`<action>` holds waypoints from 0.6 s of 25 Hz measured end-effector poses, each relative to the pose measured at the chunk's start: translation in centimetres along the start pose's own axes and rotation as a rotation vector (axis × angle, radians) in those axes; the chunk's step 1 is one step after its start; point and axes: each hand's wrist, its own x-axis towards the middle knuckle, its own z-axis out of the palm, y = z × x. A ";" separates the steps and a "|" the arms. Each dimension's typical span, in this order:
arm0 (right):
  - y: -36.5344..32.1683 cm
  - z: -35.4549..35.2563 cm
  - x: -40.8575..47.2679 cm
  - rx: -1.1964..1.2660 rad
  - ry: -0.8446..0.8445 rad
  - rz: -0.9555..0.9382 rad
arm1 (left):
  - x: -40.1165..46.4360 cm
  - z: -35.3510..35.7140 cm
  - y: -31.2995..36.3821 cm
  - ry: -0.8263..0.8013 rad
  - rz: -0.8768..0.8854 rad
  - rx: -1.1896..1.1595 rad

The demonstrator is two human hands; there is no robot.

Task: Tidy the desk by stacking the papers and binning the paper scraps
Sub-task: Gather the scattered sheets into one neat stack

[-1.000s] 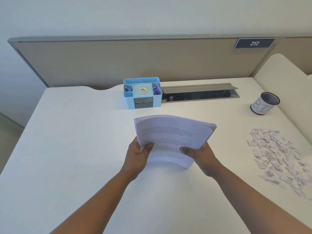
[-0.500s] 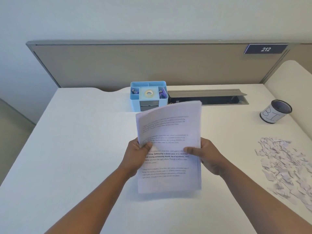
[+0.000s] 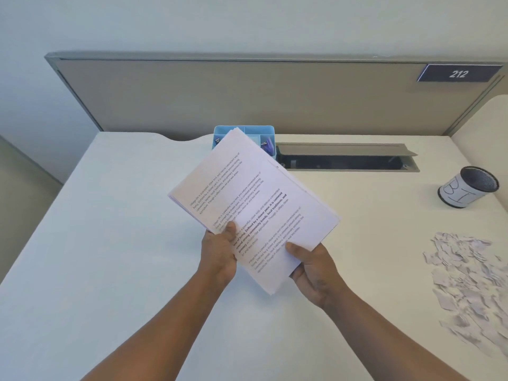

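Papers [image 3: 247, 199] now tilted, gripped by both hands [image 3: 220, 254], hiding the organizer [image 3: 264, 133].

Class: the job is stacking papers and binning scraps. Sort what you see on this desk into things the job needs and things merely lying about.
Needed:
paper stack, held in left hand and right hand
paper scraps
mesh cup labelled "BI", likely the bin

Lying about:
blue organiser
cable tray
"212" plate

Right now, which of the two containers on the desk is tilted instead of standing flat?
The dark mesh cup with the white label, at the right, is tilted, its mouth facing right. The blue organizer behind the papers stands flat.
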 end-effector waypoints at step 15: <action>-8.1 -6.9 1.9 -0.536 -0.051 -0.146 | 2.7 -5.2 4.6 -0.114 0.073 0.611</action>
